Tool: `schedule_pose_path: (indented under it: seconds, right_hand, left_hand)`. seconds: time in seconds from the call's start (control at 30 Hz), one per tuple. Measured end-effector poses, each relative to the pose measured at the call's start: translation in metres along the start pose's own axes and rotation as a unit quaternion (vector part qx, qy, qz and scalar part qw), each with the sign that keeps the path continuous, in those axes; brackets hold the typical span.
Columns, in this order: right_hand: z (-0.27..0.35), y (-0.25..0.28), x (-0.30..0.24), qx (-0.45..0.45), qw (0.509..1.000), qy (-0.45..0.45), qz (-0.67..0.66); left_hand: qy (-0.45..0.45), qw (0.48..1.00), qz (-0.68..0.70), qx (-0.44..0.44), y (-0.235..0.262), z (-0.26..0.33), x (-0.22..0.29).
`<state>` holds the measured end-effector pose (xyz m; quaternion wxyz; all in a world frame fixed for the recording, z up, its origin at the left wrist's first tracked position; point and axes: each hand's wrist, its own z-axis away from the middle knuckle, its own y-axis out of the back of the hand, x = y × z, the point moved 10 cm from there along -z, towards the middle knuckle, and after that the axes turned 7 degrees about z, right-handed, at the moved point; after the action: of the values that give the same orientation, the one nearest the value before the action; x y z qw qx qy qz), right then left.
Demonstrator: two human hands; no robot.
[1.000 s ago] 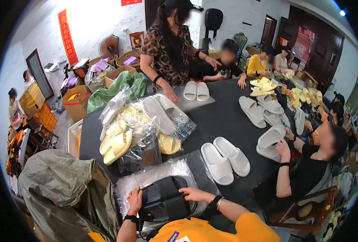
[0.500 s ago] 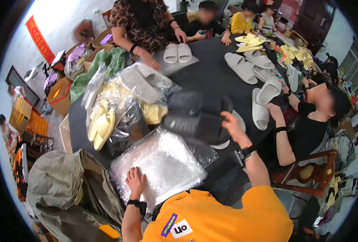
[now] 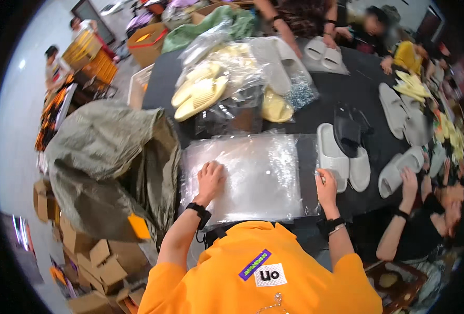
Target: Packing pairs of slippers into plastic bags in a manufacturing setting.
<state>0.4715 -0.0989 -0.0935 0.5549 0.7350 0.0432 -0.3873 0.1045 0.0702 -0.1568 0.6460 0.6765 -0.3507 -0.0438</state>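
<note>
Both hands rest on a stack of clear plastic bags [image 3: 253, 175] lying flat at the near edge of a dark table [image 3: 357, 89]. Left hand [image 3: 211, 180] lies open, palm down, on the stack's left part; right hand [image 3: 326, 187] sits at its right edge, fingers loosely curled on the plastic, gripping nothing that can be made out. Just right of that hand lies a pair of white slides [image 3: 341, 159], with a black pair [image 3: 348, 131] stacked on their far ends. Left of the bags, a large olive sack [image 3: 106, 162] slumps beside the table. Beyond the stack, yellow slides [image 3: 200, 94] in clear wrapping lie heaped, with grey slides [image 3: 399, 112] farther right. Another person's hand [image 3: 410, 180], at the right edge, touches a grey slide [image 3: 396, 170]. Cardboard boxes [image 3: 93, 261] sit on the floor at lower left.
</note>
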Motion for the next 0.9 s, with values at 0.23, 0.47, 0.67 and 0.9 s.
schedule_pose_path:
  seconds: [0.23, 0.47, 0.67, 0.9]
  right_hand:
    - [0.010, -0.072, 0.020, -0.072, 0.995, -0.054, 0.042]
    - [0.005, -0.098, -0.026, -0.101, 0.994, 0.004, -0.035]
    - [0.020, -0.121, -0.064, -0.125, 0.978, 0.060, 0.158]
    - [0.013, -0.115, -0.041, -0.123, 0.986, -0.052, 0.097]
  left_hand:
    - [0.031, 0.999, -0.009, 0.011, 0.010, 0.013, -0.004]
    - [0.167, 0.979, -0.019, 0.118, 0.054, 0.032, -0.045]
    - [0.411, 0.899, 0.121, 0.087, 0.058, 0.061, -0.125]
    - [0.351, 0.924, 0.122, 0.094, 0.038, 0.041, -0.103]
